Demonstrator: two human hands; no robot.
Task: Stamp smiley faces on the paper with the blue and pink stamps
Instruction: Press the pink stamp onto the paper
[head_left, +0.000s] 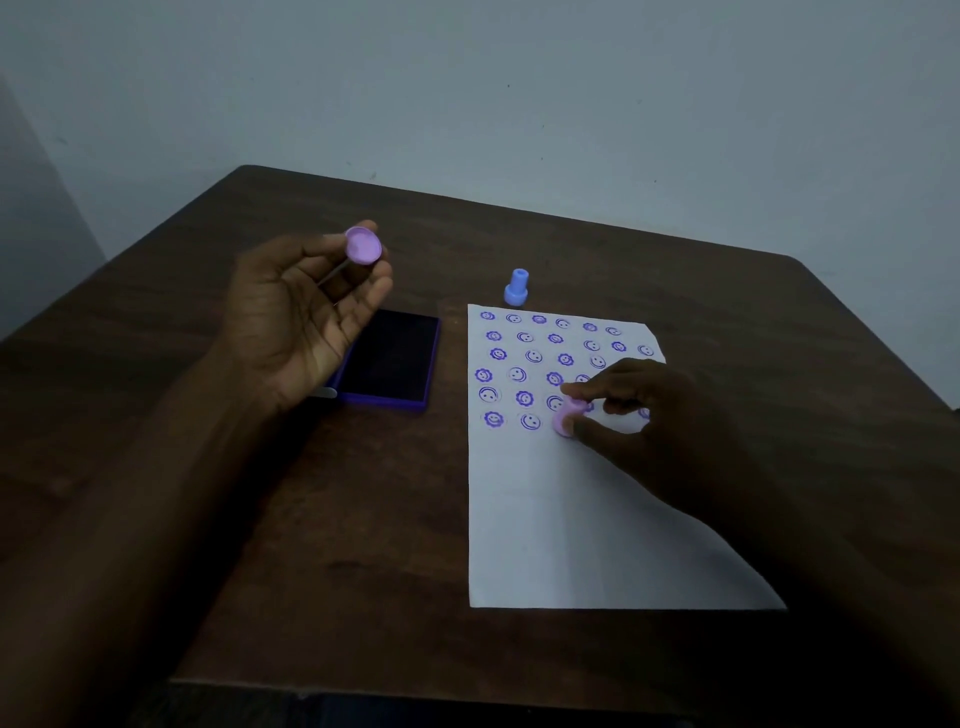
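Note:
A white paper (571, 519) lies on the table, its upper part covered with rows of purple smiley prints. My right hand (649, 415) holds the pink stamp (567, 415) tilted on the paper, at the right end of the lowest printed row. My left hand (301, 312) is raised palm up above the table and pinches a round pink cap (363, 246) between thumb and fingertips. The blue stamp (517, 287) stands upright just beyond the paper's top edge. An open purple ink pad (389, 358) with a dark surface sits left of the paper, partly behind my left hand.
The dark brown wooden table (311, 519) has its far edge near a plain grey wall (519, 104). The near table edge runs along the bottom of the view. A small pale tab (326, 393) shows at the ink pad's left corner.

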